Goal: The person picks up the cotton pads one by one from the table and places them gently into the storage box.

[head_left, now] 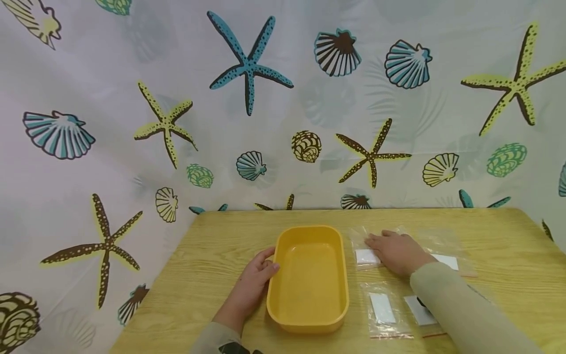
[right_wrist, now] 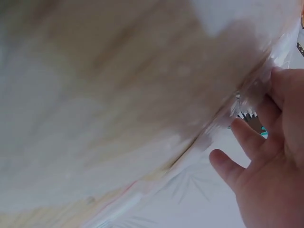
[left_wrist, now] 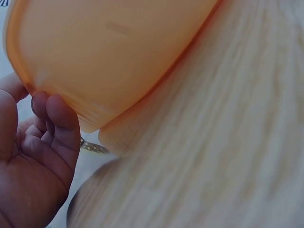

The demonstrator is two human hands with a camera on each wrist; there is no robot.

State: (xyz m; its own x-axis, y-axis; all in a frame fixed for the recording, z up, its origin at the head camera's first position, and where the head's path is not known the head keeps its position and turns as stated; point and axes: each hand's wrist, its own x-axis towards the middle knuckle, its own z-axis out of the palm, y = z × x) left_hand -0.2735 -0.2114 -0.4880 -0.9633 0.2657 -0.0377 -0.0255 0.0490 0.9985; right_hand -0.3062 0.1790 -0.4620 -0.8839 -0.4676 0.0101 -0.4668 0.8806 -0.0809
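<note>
left hand (head_left: 254,282): forearm enters from 6 o'clock, fingers (left_wrist: 59,121) lightly curled, pointing to 1 o'clock, thumb uppermost | right hand (head_left: 395,251): sleeved forearm enters from 4 o'clock, palm down, fingers (right_wrist: 242,137) spread flat, pointing to 10 o'clock

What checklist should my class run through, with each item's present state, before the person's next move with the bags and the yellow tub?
1. Yellow tub stands upright on the wooden table: ok.
2. Left hand steadies the tub's left wall, fingers on the rim: ok.
3. Tub interior free of objects: ok, nothing shows inside.
4. Right hand rests on the far clear bag: ok; whether it grips the bag: cannot tell.
5. Near clear bag lies flat beside the tub, not touched by either hand: ok.
6. Bags' seals closed: cannot tell, too small.
</note>
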